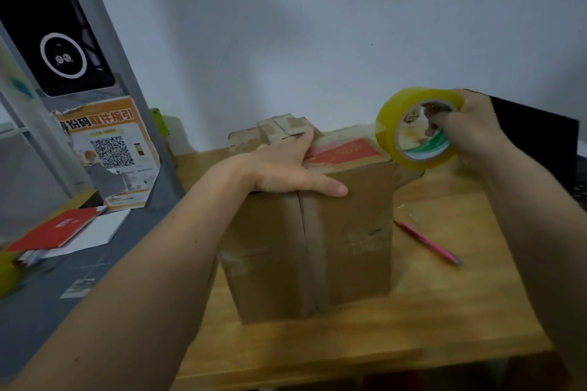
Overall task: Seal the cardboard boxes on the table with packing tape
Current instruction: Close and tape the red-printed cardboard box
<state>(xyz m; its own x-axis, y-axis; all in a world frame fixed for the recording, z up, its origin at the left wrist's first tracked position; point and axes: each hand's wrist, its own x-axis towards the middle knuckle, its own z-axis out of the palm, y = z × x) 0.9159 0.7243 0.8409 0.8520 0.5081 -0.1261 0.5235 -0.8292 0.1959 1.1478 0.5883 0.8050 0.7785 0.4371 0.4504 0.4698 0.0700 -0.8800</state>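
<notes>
While the left hand [286, 165] lies flat on the top of the front cardboard box [317, 238], fingers straight and thumb along the near top edge, the right hand [473, 133] holds the roll of yellowish packing tape [416, 127] raised off the far right corner of that box, fingers hooked into the core. The 2 hands are well apart. The box stands on the wooden worktop [397, 327], near its middle.

Status, as judged from this view:
1. A strip of tape runs down the centre seam of the near face and reaches the top edge under the left hand, so part of the sealing appears done.
2. Whether the strip continues across the top, past the red label [346, 151], cannot be told; the hand and blur hide it.
3. No free tape tail between roll and box is clearly visible.
4. A smaller cardboard box [279, 128] sits behind, touching or just beside the front one; its flaps show light patches, and its seal state is unclear.

Remaining work likely includes the top seam and the rear box. A pink pen [427, 241] lies on the worktop to the right.
</notes>
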